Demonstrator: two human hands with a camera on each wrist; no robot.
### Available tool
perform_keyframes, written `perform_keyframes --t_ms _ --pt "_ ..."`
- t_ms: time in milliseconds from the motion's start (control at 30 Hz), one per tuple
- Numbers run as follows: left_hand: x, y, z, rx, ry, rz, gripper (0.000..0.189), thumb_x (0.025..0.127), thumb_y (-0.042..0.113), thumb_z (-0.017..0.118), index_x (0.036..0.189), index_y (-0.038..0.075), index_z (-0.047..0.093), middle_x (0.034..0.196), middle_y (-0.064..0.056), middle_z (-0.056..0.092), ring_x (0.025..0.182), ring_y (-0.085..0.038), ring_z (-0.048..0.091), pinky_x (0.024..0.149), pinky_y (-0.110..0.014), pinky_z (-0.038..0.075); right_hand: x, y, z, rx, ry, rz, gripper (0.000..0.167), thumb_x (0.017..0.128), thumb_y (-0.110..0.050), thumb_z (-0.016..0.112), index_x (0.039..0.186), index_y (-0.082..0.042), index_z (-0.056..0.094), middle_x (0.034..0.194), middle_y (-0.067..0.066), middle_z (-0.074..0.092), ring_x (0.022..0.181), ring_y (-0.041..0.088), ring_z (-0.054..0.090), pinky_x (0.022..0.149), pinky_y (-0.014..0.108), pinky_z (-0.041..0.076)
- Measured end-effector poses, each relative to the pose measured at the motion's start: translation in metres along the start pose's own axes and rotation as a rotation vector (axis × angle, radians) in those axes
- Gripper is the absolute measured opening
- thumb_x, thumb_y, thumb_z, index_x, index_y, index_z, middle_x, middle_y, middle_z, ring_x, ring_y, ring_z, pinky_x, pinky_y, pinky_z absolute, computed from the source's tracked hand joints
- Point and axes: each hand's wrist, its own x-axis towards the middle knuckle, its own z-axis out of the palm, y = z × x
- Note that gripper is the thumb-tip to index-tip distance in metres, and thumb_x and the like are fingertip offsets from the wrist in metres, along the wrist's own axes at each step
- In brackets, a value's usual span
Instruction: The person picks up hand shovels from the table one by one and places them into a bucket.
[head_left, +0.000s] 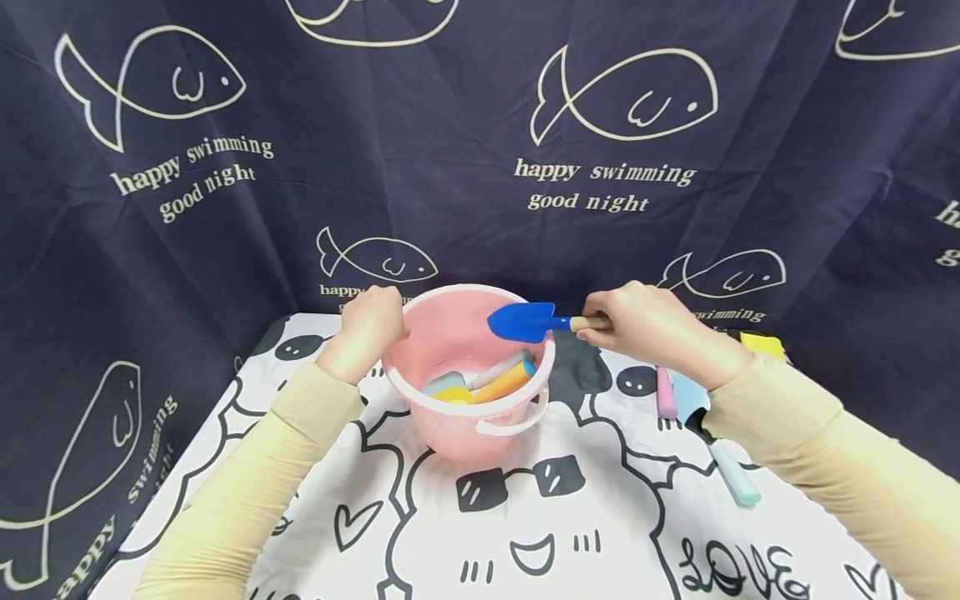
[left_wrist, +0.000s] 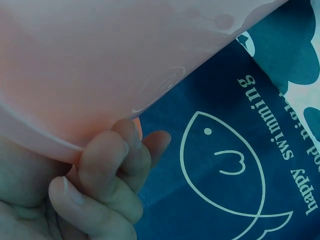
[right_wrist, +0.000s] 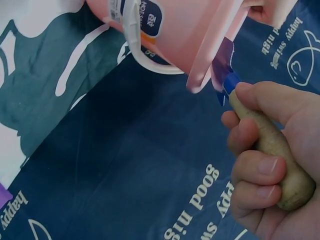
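Observation:
A pink bucket stands at the back middle of the table. My left hand grips its left rim, fingers curled over the edge in the left wrist view. My right hand holds a small blue trowel by its wooden handle. The trowel's blade overlaps the bucket's right rim and points left across the opening. Inside the bucket lie an orange handle with a blue end, a yellow piece and greyish pieces, partly hidden by the wall.
Right of the bucket, partly behind the right forearm, lie a tool with a pale green handle, a pink handle and a yellow item. The bucket's white carrying handle hangs down its front right. A dark fish-print curtain rises behind.

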Motion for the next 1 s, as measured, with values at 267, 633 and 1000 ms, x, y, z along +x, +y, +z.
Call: perform_keyframes --t_ms 267,633,1000 --pt "0.001 0.0 -0.001 -0.001 -0.003 -0.002 0.029 0.075 0.017 0.071 0.097 -0.001 0.068 0.092 -0.02 0.068 0.081 -0.035 0.067 0.068 -0.051 0.054 0.02 -0.016 0.004 -0.029 -0.033 -0.02 0.013 0.076 -0.028 0.075 0.074 -0.018 0.067 0.059 -0.008 0.055 0.055 0.014 0.051 0.049 0.034 0.043" --pt "0.0 0.001 -0.001 0.002 -0.008 0.0 0.03 0.075 0.018 0.071 0.099 -0.001 0.068 0.092 -0.02 0.069 0.082 -0.036 0.067 0.069 -0.051 0.054 0.044 -0.031 0.018 -0.012 -0.093 -0.086 0.012 0.075 -0.031 0.078 0.075 -0.02 0.072 0.061 -0.008 0.06 0.055 0.014 0.053 0.053 0.034 0.046" --pt "0.0 0.001 0.0 0.008 0.003 0.006 0.029 0.075 0.018 0.071 0.097 -0.001 0.069 0.093 -0.021 0.069 0.083 -0.037 0.066 0.069 -0.052 0.054 0.061 -0.046 0.027 -0.058 -0.147 -0.106 0.01 0.079 -0.028 0.071 0.074 -0.019 0.07 0.066 -0.006 0.063 0.061 0.018 0.058 0.06 0.038 0.051"
